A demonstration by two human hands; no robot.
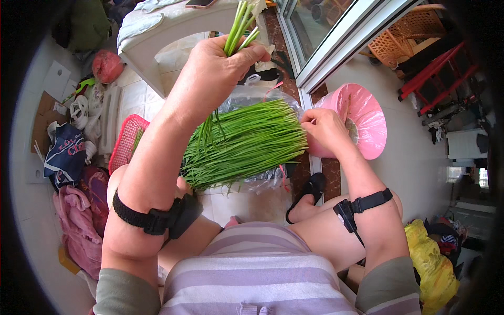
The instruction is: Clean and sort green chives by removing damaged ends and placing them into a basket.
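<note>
Raised above the far side of the pile, my left hand (212, 71) is closed around a small bunch of garlic chives (240, 25). The pale cut ends stick up past the thumb, and green leaves hang below the wrist. A large heap of garlic chives (249, 139) lies on clear plastic in front of me, its cut ends to the right. My right hand (329, 130) is beside those ends, with fingertips pinched together; whatever is between them is too small to make out. Just behind it stands a pink bin (375, 123) with a clear liner.
A red plastic basket (126, 144) with some green leaves sits left of the heap. Beyond is a white cloth-covered table (152, 47) with a phone. A sliding-door frame (352, 47) runs along the right. Bags and clothes pile up at left; a yellow bag (428, 268) lies lower right.
</note>
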